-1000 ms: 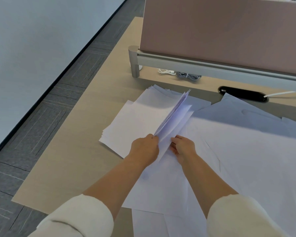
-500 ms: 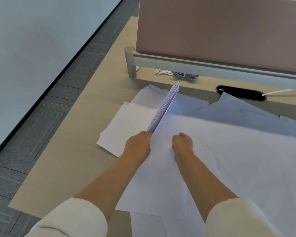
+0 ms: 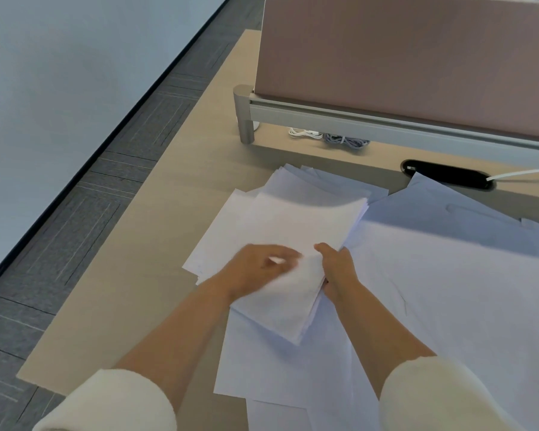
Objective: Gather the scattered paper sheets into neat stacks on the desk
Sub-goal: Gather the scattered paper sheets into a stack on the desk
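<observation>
Since the earlier frame the bundle of sheets (image 3: 293, 241), then stood up on edge, has been tipped over and now lies nearly flat, its top sheet bowed upward at the far end. It sits over the lower pile (image 3: 215, 244) at the left of the desk (image 3: 156, 250), skewed against that pile's edges. The right hand (image 3: 338, 270) grips the bundle's right edge, thumb on top and fingers curled beneath. The left hand (image 3: 255, 270) lies across the top sheet; its fingers are blurred, so whether they press flat or pinch cannot be told. Judged step: laying a gathered bundle onto the pile. The next move calls for squaring the edges against the pile below before release. Loose sheets (image 3: 448, 290) remain spread to the right and nearer the person, uncollected, reaching to the cable port (image 3: 448, 177) below the partition (image 3: 402, 51).
</observation>
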The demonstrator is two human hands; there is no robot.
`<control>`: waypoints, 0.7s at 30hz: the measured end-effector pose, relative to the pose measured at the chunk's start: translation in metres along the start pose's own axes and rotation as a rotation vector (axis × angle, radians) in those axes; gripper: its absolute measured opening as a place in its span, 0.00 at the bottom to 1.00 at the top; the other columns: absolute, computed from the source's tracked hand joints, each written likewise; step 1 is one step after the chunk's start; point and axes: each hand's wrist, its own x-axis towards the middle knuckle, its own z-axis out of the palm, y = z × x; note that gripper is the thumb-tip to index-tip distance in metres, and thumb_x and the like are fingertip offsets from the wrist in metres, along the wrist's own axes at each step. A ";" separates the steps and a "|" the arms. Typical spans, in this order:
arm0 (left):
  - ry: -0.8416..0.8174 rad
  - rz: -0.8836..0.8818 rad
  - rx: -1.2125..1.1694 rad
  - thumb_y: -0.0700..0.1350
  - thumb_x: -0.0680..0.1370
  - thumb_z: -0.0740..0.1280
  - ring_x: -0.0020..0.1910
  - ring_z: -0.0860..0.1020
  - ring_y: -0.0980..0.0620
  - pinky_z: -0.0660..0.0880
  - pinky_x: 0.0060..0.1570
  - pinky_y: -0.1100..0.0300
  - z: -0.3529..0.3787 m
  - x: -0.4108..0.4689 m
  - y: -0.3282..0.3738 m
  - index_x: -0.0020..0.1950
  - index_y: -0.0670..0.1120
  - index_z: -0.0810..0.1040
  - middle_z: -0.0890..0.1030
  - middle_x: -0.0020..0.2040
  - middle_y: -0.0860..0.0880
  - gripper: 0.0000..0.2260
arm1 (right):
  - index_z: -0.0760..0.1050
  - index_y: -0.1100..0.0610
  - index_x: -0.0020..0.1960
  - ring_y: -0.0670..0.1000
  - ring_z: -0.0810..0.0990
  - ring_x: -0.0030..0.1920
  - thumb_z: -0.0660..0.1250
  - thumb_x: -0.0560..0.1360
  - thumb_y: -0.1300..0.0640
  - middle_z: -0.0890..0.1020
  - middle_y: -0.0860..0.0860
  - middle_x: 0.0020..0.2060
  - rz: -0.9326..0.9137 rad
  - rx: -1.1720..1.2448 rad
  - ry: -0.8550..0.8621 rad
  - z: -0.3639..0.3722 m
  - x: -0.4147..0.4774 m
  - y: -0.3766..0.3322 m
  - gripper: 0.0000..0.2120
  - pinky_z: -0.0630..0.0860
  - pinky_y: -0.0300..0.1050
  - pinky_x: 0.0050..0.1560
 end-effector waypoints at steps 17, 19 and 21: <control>0.424 -0.639 0.279 0.50 0.67 0.77 0.56 0.74 0.37 0.70 0.49 0.51 -0.052 0.024 -0.082 0.60 0.36 0.68 0.71 0.59 0.37 0.31 | 0.71 0.57 0.61 0.54 0.80 0.44 0.61 0.78 0.67 0.81 0.54 0.46 -0.042 -0.169 -0.325 -0.056 -0.014 -0.023 0.13 0.77 0.49 0.43; 0.395 -0.626 0.262 0.50 0.67 0.76 0.53 0.76 0.38 0.70 0.45 0.53 -0.053 0.026 -0.085 0.57 0.37 0.71 0.77 0.55 0.39 0.26 | 0.71 0.58 0.62 0.55 0.80 0.45 0.61 0.77 0.68 0.81 0.54 0.47 -0.038 -0.191 -0.320 -0.063 -0.016 -0.018 0.15 0.77 0.50 0.45; 0.352 -0.617 0.280 0.51 0.69 0.74 0.49 0.77 0.40 0.69 0.43 0.54 -0.055 0.025 -0.087 0.50 0.38 0.74 0.79 0.51 0.39 0.20 | 0.71 0.58 0.62 0.56 0.80 0.45 0.61 0.77 0.68 0.81 0.55 0.47 -0.023 -0.202 -0.310 -0.071 -0.019 -0.011 0.15 0.77 0.50 0.44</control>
